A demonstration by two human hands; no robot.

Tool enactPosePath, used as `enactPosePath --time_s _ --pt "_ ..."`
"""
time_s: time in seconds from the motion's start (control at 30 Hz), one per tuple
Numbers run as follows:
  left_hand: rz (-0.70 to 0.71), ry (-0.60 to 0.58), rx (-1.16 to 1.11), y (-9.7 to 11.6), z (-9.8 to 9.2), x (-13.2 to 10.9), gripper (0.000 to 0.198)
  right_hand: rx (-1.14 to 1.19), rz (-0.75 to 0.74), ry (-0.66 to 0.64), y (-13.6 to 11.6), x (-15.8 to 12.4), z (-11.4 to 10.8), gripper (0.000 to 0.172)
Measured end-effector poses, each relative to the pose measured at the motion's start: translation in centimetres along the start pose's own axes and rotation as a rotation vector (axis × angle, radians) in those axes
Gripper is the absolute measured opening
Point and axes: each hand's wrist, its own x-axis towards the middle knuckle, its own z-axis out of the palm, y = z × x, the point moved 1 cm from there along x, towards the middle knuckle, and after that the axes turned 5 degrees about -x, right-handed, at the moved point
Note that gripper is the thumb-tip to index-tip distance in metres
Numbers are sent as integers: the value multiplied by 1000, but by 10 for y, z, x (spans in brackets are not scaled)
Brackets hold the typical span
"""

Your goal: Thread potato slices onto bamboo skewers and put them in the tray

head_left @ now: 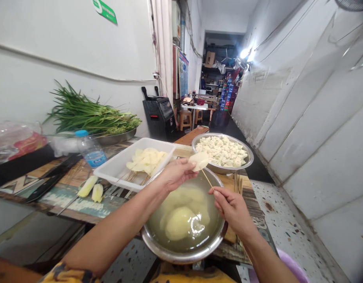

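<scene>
Between the fingers and thumb of my left hand (181, 173) is a thin, pale potato slice (199, 161). My right hand (231, 206) pinches a wooden skewer (207, 179), whose far end meets the slice's lower edge; how deep it goes in, I cannot tell. Both hands are above a steel basin (181, 257) of cloudy water, where more potato slices (179, 224) lie under the surface. Left of the basin, a white plastic tub (110, 171) holds a pile of skewered slices (147, 160).
Behind the basin stands a steel bowl of cauliflower pieces (224, 150). Loose skewers (238, 184) lie to its front right. On the left are a water bottle (91, 149), a long black-handled knife (53, 179), two pale vegetable pieces (88, 186) and a bowl of green chives (93, 118).
</scene>
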Motion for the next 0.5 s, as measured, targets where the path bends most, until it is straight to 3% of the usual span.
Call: enactPosePath --time_s 0.13,0.23,0.3,0.43,0.5 --pt "-8 2 13 -2 0 0 10 464 216 -172 -8 2 1 19" --pt "9 0 40 -3 -1 1 6 512 231 -172 -8 3 3 20" --pt "49 -4 83 -3 -1 1 5 329 163 -93 -4 3 3 21" --pt "114 8 194 -3 1 -2 16 -410 -255 180 5 -2 4 21" --pt "116 19 232 -3 2 -3 17 -649 -397 266 7 -5 5 23"
